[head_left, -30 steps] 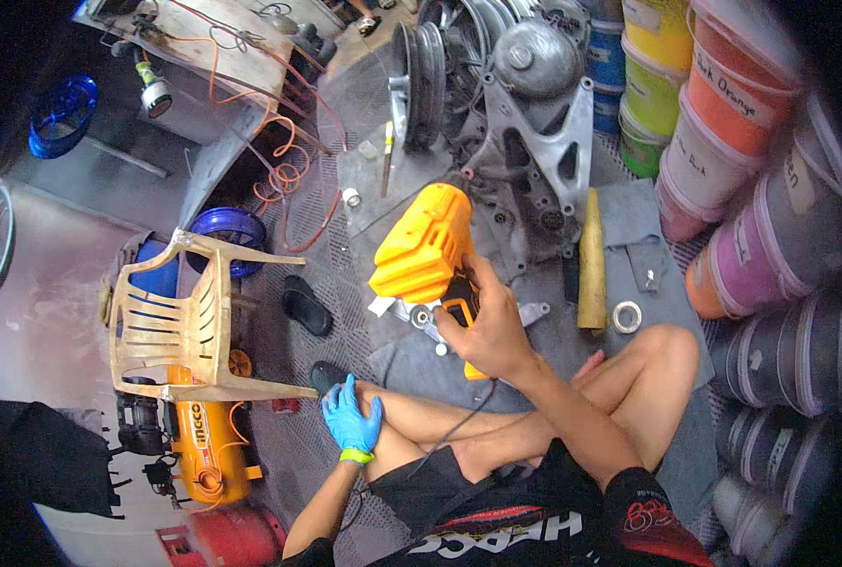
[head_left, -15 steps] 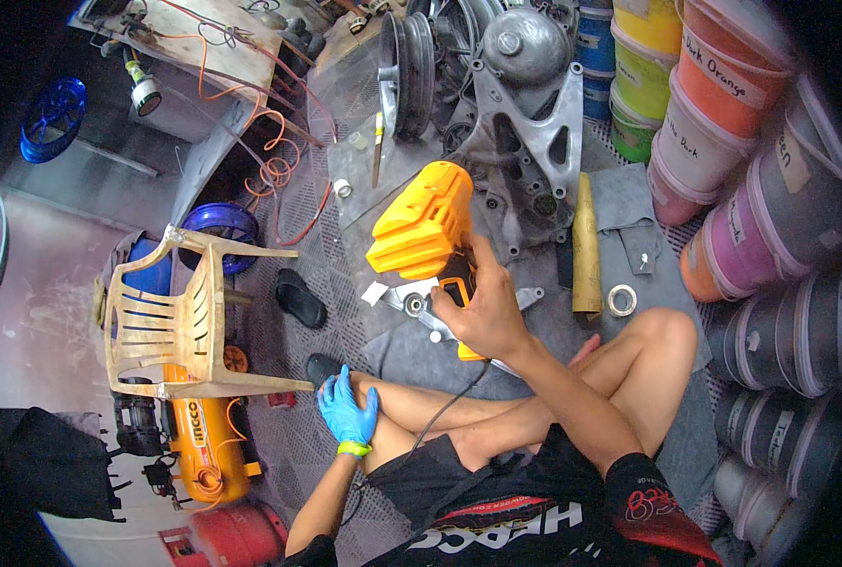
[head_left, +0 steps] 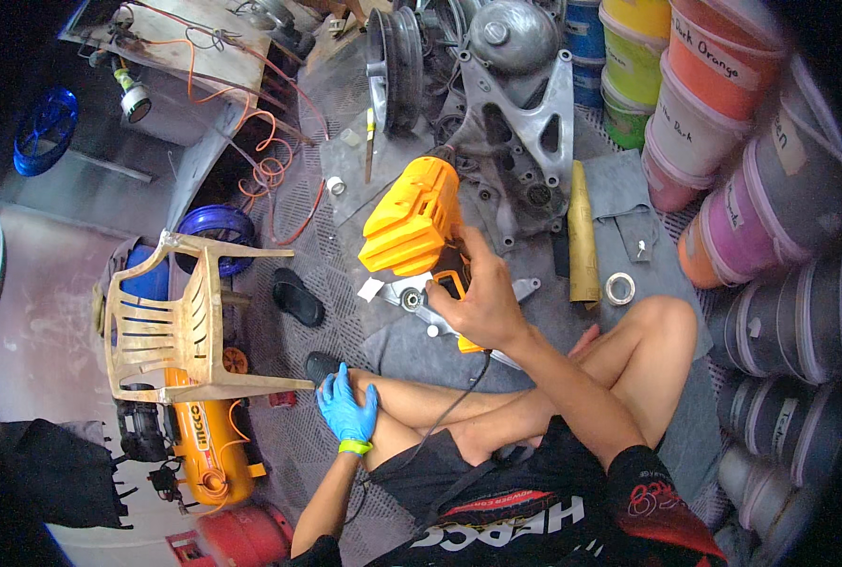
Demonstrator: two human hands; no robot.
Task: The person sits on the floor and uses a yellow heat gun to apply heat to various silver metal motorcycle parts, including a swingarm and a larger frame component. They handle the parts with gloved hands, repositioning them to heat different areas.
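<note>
My bare right hand (head_left: 490, 300) grips the handle of a yellow corded heat gun (head_left: 413, 215) in the middle. Its dark nozzle points away from me, toward a large grey engine casing (head_left: 520, 123); I cannot tell whether it touches. The black cord (head_left: 454, 404) runs back across my legs. Beneath the gun lies a silver metal bracket (head_left: 412, 299) with a round bearing hole, partly hidden by my hand and the tool. In a blue glove, my left hand (head_left: 347, 404) rests on my left knee, empty, its fingers spread.
Painted-colour buckets (head_left: 700, 123) are stacked along the right. A tape roll (head_left: 619, 288) and a brown paper roll (head_left: 582, 236) lie on the grey cloth. At left are a plastic chair (head_left: 180, 317), a black slipper (head_left: 298, 298), an orange compressor (head_left: 211, 449) and a wheel rim (head_left: 397, 71) farther off.
The view has shifted slightly, so most things sit a little farther left and up. My right hand still holds the heat gun; my left hand stays on the knee.
</note>
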